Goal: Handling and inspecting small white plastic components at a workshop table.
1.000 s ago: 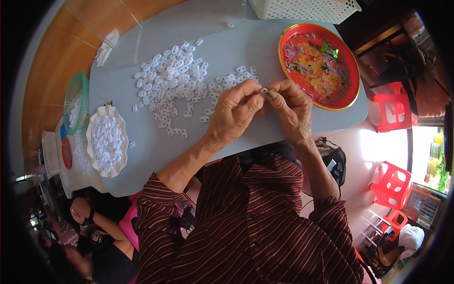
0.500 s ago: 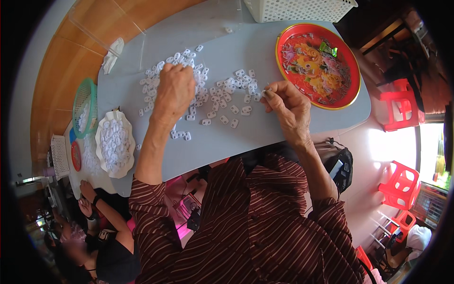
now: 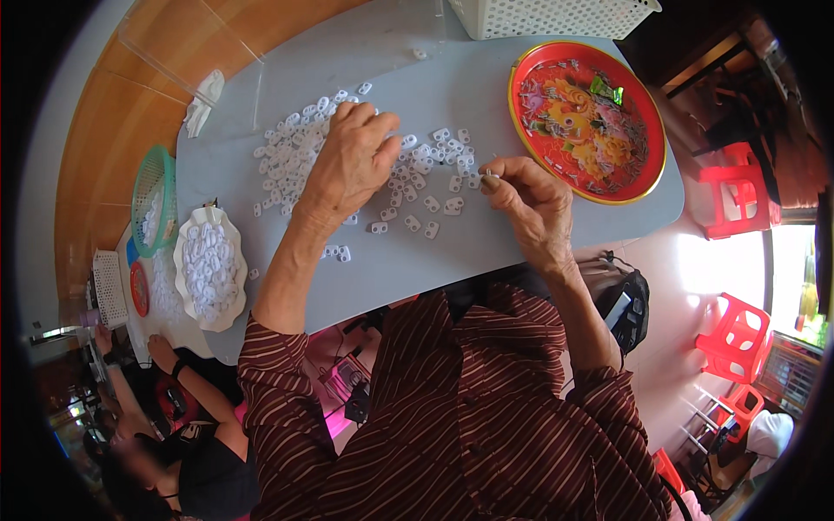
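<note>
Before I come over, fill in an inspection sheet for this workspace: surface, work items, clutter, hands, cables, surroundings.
Surface: grey table, partly covered by heaped and scattered pieces.
Work items: white two-holed pieces; red tray with small slim bits; scalloped white dish and green basket, both holding white pieces.
Clutter: crumpled white cloth or tissue at the table's left edge; shiny green wrapper in the tray.
Hands: left hand over the heap, grip hidden; right hand pinching a small pale thing, too small to identify.
Cables: nothing certain seen.
Surroundings: red stools at right, another person at lower left.
</note>
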{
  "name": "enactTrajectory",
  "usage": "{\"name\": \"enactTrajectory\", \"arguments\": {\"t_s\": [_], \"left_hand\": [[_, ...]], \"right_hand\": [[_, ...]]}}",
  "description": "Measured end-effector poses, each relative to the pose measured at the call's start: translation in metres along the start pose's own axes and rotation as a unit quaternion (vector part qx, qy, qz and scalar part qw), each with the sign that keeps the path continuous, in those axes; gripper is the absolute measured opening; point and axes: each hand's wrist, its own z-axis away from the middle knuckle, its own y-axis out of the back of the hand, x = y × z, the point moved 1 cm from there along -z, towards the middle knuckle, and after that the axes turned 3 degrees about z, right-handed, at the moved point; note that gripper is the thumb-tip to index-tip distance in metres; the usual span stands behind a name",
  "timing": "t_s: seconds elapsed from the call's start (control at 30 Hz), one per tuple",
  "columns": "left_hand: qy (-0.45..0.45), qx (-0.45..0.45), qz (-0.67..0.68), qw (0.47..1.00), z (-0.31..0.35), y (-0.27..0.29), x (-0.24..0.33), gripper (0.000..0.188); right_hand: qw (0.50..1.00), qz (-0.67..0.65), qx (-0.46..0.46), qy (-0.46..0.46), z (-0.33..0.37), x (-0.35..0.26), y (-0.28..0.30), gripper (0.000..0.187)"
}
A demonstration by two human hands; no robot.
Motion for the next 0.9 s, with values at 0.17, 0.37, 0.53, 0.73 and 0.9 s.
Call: {"name": "enactTrajectory", "arguments": {"t_s": [0.17, 0.37, 0.53, 0.73, 0.9], "left_hand": [[-0.03, -0.026, -0.024, 0.999, -0.004, -0.012, 0.003, 0.012], [0.016, 0.011, 0.106, 0.994, -0.004, -0.015, 0.015, 0.012], [0.258, -0.068, 0.488, 0.831, -0.004, -0.02, 0.03, 0.024], [0.256, -0.112, 0.553, 0.785, -0.003, -0.024, 0.04, 0.028], [0.243, -0.121, 0.512, 0.815, -0.008, -0.022, 0.046, 0.026]], "right_hand": [[1.0, -0.001, -0.012, 0.015, -0.002, 0.0, -0.001, 0.008], [1.0, 0.002, -0.014, -0.012, -0.001, -0.002, 0.001, 0.013], [0.999, -0.046, -0.011, 0.006, -0.002, 0.003, 0.003, 0.014], [0.995, -0.095, -0.022, 0.004, -0.001, 0.001, 0.0, 0.018], [0.991, -0.131, -0.03, 0.026, -0.001, 0.002, -0.001, 0.023]]}}
